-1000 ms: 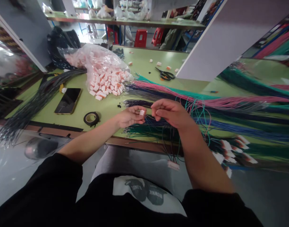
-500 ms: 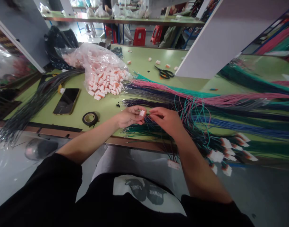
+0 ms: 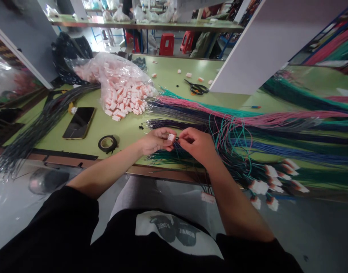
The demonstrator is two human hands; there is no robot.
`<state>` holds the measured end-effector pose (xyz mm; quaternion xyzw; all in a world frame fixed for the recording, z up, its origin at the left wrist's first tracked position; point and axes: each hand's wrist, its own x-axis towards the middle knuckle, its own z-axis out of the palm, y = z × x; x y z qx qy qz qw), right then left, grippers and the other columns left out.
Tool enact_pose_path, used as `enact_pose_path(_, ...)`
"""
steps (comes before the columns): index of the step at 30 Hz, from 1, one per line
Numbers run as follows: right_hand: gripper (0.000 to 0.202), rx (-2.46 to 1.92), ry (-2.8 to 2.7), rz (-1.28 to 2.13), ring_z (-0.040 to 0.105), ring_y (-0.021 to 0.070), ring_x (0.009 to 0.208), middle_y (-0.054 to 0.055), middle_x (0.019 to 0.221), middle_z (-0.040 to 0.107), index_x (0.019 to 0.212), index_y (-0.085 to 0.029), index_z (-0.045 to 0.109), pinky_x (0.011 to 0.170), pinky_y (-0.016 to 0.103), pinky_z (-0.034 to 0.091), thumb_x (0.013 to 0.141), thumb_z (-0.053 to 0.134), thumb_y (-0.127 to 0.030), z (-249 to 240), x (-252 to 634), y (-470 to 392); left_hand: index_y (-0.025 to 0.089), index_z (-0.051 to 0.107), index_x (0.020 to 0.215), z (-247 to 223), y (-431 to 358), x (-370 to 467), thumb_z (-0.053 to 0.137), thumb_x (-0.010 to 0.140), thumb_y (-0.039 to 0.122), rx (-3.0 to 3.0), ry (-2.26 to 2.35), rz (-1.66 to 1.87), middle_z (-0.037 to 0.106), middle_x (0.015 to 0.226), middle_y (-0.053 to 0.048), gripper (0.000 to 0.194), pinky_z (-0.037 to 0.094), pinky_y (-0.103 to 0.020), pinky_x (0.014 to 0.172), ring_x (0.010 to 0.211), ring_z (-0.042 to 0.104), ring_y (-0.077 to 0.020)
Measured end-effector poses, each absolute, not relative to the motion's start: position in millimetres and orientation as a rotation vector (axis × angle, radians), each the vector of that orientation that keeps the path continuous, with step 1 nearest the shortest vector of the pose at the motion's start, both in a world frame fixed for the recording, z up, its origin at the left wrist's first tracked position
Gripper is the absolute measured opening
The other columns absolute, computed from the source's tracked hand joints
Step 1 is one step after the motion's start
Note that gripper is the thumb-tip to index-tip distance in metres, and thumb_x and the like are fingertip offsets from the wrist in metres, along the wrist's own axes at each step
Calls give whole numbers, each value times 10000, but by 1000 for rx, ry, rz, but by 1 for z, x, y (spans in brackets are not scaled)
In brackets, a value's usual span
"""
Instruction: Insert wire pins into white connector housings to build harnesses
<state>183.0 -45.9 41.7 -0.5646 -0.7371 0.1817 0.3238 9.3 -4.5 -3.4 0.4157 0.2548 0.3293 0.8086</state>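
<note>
Between thumb and fingers, my left hand (image 3: 156, 141) grips a small white and orange connector housing (image 3: 171, 137) above the table's front edge. My right hand (image 3: 197, 145) is closed in a pinch just right of it, on a thin dark wire (image 3: 177, 139) that meets the housing's right side. How deep the wire sits in the housing is too small to tell. Under and beyond both hands lie bundles of loose wires (image 3: 185, 103) in green, pink, dark and blue. A finished-looking connector with wires (image 3: 208, 197) hangs over the table edge below my right wrist.
A clear bag of connector housings (image 3: 125, 89) spills open at the back left. Nearby are a phone (image 3: 79, 123), a roll of black tape (image 3: 107, 143) and grey wires (image 3: 46, 113). Black scissors (image 3: 197, 87) lie beside a pale upright panel (image 3: 248, 53). Wired connectors (image 3: 272, 182) cluster at right.
My right hand has shifted very slightly, its fingers still pinched close to the housing. My left hand keeps its hold. The whole view has drifted a little.
</note>
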Motion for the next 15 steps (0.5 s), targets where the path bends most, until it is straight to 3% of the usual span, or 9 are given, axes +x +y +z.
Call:
enact_pose_path(7,52,-1504,-1908,439,585,139,572,-16,619,654,664,-228,603,593,258,422,670,558,-203,41,177,-46,132,589,868,1,-12,15,753,595,90,1081,612,803,642,663,32,321,506,-210,544,576,617,-89)
enact_pose_path(13,137,-1476,-1847,627,642,173,699,20,776,710,813,-218,641,648,282,456,697,586,-268,35,183,-42,133,609,840,8,-15,16,748,580,97,1100,686,876,639,626,49,298,501,-193,547,551,592,-65)
enact_pose_path(15,117,-1482,-1878,613,627,167,678,23,757,705,773,-210,646,640,278,450,706,575,-276,34,187,-42,131,606,842,8,-14,16,755,570,99,1072,683,876,643,624,47,312,504,-197,540,541,594,-68)
